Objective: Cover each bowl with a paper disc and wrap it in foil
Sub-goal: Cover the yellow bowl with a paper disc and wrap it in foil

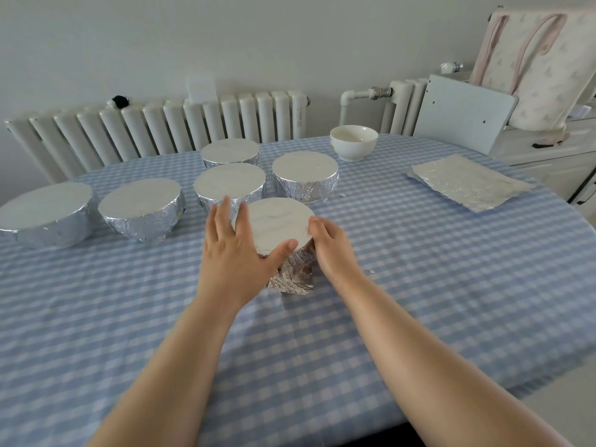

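Note:
A bowl under foil stands at the table's middle, its flat top smooth and a loose crumpled foil flap hanging down at the front. My left hand lies on its left side, fingers spread, thumb across the top's near rim. My right hand cups the right side, pressing foil against the bowl's wall. Several wrapped bowls stand behind and to the left. A bare white bowl sits far back right. A flat foil sheet lies at the right.
The table carries a blue-and-white checked cloth. A white radiator runs along the wall behind it. At the far right stand a grey board, a quilted bag and a white cabinet. A small foil scrap lies near my right wrist.

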The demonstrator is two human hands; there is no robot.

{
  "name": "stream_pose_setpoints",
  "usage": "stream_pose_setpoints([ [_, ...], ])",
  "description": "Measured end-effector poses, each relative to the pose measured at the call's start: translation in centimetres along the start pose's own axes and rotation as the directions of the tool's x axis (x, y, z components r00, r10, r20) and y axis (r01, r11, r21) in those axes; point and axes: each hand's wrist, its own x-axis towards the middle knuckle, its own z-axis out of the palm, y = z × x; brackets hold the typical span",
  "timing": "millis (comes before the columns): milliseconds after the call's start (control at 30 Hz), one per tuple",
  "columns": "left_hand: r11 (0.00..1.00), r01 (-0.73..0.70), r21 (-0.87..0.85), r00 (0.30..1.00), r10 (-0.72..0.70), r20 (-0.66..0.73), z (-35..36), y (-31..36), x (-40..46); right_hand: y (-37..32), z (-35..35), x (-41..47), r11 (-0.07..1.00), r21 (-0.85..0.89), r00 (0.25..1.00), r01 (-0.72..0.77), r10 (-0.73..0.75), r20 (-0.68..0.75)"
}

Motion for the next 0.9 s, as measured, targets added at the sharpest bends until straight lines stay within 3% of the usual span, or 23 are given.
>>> stream_pose_setpoints([
  [67,0.991,-0.134,0.028,0.991,0.133,0.033,0.0,-0.9,0.6,0.1,0.1,-0.1,1.000,0.002,1.000,0.003,-0.003,0.002],
  [133,0.983,-0.179,-0.038,0.980,0.181,0.083,0.1,-1.3,1.1,0.1,0.1,0.1,1.000,-0.007,1.000,-0.016,0.016,-0.004],
  [367,0.941,-0.019,-0.337,0.996,0.048,0.077,0.7,-1.4,0.8,1.0,-0.6,0.3,0.999,0.031,0.998,0.009,-0.011,0.060],
  [667,0.952,-0.001,-0.306,1.000,0.002,0.002,1.2,-0.1,0.3,2.0,-1.0,1.0,0.951,0.278,0.985,-0.138,0.102,0.139],
  [900,0.919,0.039,-0.392,0.999,-0.046,-0.008,1.8,-0.8,0.4,1.9,0.5,0.9,0.923,0.362,0.989,-0.129,0.148,-0.026],
])
